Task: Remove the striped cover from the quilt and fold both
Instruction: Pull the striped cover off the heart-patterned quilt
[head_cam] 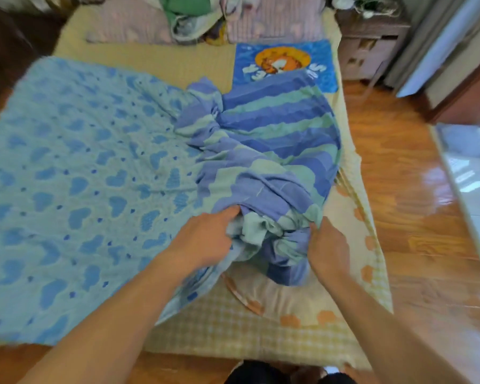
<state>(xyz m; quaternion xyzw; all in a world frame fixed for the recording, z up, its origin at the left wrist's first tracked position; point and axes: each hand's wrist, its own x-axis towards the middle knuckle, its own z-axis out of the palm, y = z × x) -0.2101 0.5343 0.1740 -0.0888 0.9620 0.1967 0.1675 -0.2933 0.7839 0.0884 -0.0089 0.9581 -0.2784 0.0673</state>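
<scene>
I have my left hand (205, 239) and right hand (327, 249) clamped on the bunched blue-and-green striped fabric cover (272, 151), with the pale-blue heart-patterned quilt (75, 184) spread leftward.

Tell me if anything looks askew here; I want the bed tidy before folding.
The striped cover lies bunched in a heap on the bed's right side, gripped by both hands, while the heart-print quilt lies mostly flat, left.

The only lettering is on the blue cartoon mat (286, 65) at the far right of the bed: large white letters seen upside down around an orange round picture, partly hidden by striped cloth, blurred, so no whole word can be read with certainty
</scene>
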